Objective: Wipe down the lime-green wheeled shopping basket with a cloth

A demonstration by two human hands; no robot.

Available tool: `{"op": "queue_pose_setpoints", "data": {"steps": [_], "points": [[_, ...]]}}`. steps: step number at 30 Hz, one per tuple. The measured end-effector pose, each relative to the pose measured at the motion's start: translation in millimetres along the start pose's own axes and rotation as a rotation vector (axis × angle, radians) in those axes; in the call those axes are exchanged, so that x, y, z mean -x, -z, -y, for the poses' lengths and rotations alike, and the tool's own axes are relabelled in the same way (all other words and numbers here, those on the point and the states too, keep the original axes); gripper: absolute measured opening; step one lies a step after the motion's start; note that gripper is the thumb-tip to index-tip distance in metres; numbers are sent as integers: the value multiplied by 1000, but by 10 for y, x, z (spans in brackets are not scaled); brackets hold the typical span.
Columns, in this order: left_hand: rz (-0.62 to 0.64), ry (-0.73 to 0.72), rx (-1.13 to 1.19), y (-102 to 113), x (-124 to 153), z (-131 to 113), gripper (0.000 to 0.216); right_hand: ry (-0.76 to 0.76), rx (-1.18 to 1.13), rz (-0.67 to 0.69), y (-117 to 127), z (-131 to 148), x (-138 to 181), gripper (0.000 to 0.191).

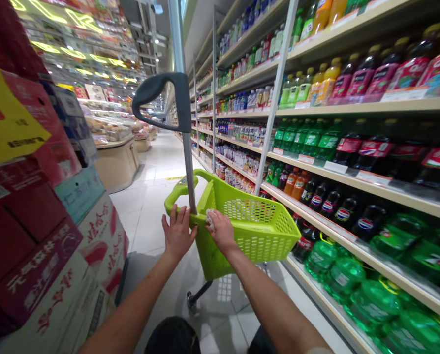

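A lime-green shopping cart [257,241] with perforated basket walls stands in front of me. From its near end rises a grey metal pole [189,167] with a dark grey loop handle [183,101]. My left hand [178,233] is hooked over the near rim, left of the pole's foot, fingers slightly apart. Just right of the pole, my right hand [222,231] is closed on a crumpled whitish cloth [209,221], pressed against the basket's rim. Part of the cloth is hidden under the fingers.
Shelves of drink bottles [327,137] line the right side, with large green bottles [371,295] at the bottom. Stacked cartons [31,246] stand close on the left. A tiled aisle [157,162] runs ahead past a rounded display counter [116,164]. A caster [191,299] sits below the cart.
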State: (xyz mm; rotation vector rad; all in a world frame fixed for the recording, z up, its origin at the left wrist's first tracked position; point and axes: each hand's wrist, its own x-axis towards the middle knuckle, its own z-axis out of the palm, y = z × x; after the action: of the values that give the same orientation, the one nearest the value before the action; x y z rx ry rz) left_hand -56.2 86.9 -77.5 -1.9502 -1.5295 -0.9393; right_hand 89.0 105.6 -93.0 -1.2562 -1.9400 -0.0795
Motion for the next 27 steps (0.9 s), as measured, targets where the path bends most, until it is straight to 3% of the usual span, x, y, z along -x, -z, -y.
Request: {"op": "queue_pose_setpoints", "data": {"steps": [4,7,9,11,16,18,21,24,27], "points": [[3,-5,19,5,4,20,48,75,24,3,271,-673,339,52],[2,-8,27,-7,19,7,48,-36,89,-134,542,-1272,732,53],[-6,1,34,-15,27,-23,48,-101,120,-223,627,-1473,894,53],[-12,14,47,-22,33,-63,48,-107,122,-244,559,-1409,903,55],[-34,4,48,-36,62,-137,50,23,-9,-172,120,-694,531,71],[-40,-5,32,-40,77,-139,50,56,-3,-125,122,-656,495,72],[-36,-12,16,-45,89,-126,49,19,115,-72,392,-1091,712,67],[-30,-7,35,-62,81,-113,48,-154,256,-161,740,-1683,1004,60],[-33,5,61,-90,58,-115,50,-195,263,-240,807,-1795,1046,56]]}}
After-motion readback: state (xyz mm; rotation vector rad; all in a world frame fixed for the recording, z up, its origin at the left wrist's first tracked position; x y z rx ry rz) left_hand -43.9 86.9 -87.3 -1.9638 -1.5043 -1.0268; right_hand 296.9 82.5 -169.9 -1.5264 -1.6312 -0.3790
